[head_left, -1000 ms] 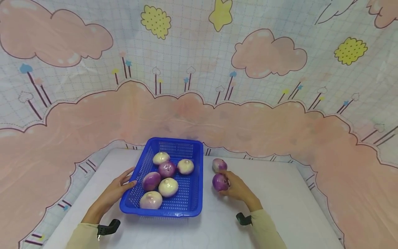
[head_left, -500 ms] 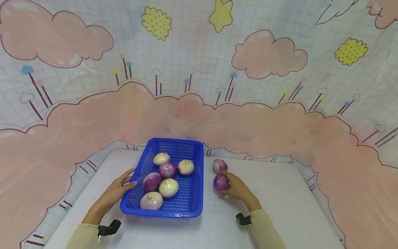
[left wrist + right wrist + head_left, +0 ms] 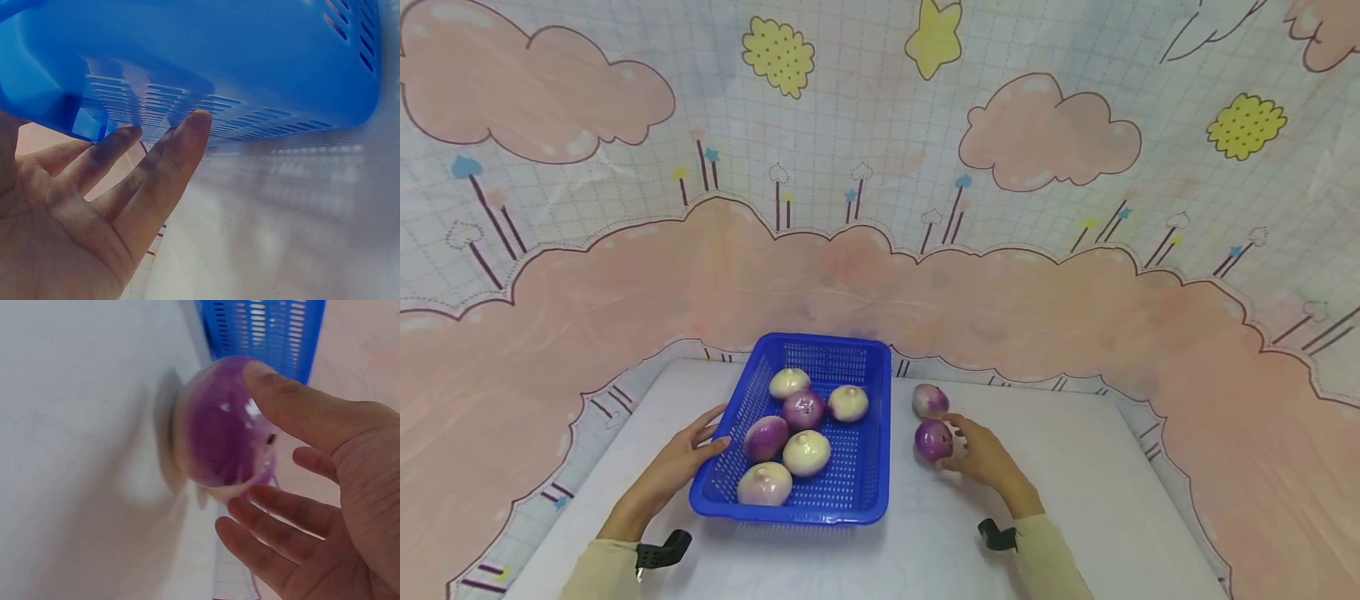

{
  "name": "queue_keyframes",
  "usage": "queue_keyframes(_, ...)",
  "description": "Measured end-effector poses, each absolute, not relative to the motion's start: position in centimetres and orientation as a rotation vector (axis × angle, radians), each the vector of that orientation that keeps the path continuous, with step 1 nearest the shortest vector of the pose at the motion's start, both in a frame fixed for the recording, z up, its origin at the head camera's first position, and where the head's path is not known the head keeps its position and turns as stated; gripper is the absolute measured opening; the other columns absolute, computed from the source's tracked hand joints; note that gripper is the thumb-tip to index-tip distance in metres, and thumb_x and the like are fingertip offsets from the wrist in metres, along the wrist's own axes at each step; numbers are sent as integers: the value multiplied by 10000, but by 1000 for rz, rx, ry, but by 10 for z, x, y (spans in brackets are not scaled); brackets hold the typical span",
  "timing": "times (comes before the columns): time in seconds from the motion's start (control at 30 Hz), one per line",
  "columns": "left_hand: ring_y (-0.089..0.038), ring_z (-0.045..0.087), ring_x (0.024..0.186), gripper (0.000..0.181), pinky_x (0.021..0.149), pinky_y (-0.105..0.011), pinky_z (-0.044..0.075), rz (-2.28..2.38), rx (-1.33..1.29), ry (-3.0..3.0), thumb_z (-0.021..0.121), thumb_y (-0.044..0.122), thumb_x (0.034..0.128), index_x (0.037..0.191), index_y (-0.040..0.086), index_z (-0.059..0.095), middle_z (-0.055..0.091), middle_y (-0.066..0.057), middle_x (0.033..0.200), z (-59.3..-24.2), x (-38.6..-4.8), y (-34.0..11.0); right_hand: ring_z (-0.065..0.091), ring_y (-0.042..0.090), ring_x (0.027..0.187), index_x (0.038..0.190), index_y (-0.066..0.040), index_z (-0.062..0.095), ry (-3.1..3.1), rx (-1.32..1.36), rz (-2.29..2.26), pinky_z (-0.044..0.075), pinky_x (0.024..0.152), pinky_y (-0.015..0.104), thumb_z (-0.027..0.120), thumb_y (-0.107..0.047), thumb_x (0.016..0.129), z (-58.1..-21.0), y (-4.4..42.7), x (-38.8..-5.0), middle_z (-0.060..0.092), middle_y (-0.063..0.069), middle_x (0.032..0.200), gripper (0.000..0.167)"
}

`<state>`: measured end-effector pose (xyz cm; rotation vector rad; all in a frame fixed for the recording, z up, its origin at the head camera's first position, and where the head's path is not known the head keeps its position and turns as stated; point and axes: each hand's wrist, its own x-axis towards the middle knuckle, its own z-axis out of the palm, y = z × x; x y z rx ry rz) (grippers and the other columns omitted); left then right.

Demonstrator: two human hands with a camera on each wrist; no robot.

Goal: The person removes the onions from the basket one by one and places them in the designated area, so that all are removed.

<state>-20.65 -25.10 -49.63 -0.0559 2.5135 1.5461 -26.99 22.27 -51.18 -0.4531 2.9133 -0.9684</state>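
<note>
My left hand (image 3: 679, 463) rests against the left side of a blue plastic basket (image 3: 871, 500), its thumb at the rim. In the left wrist view, its extended fingers (image 3: 164, 172) reach up along the basket's slotted outer wall. My right hand (image 3: 992, 460) is beside a purple onion (image 3: 931, 442) on the table, right of the basket. Its fingers and thumb are spread apart around the near side of that onion, and the right wrist view shows the thumb (image 3: 294, 403) over its surface; whether it touches is unclear. Behind it lies a paler purple-white onion (image 3: 929, 400).
Several onions lie inside the basket, among them a purple one (image 3: 803, 409) and a whitish one (image 3: 807, 452). The white-covered table (image 3: 1097, 483) ends at a cloud-patterned cloth backdrop (image 3: 1000, 317). Each wrist wears a black camera mount (image 3: 664, 550).
My right hand has loosened its fingers from the purple onion and drawn back slightly to the right. The onion stays on the table. The left hand and basket have not moved.
</note>
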Motion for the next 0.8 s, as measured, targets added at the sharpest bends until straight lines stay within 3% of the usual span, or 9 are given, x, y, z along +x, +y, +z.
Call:
queue_keyframes(0.4,-547,405,1347,766,1005,-648,444,1545,-56,2524,524,406,1002,1593,161,103,252,-304,1573,-495,-210,-251,650,305,1109,1316,-95,577,3139,-689,-1077,585,861,450,810,-85,776,-483,228,-264,640,121,1288,588)
queue_keyframes(0.63,-543,378,1367,775,1020,-681,402,1541,-74,2498,530,409,998,1592,158,101,245,-300,1577,-499,-208,-252,662,285,1084,1288,-54,587,3143,-848,-1147,599,827,391,824,-53,748,-471,224,-253,655,114,1252,590)
queue_keyframes(0.8,-536,404,1354,780,1008,-649,442,1552,-54,2502,539,414,993,1592,160,109,257,-299,1574,-499,-208,-254,657,279,1086,1276,-53,587,3143,-968,-1196,603,823,340,826,-31,746,-460,218,-248,649,98,1247,582)
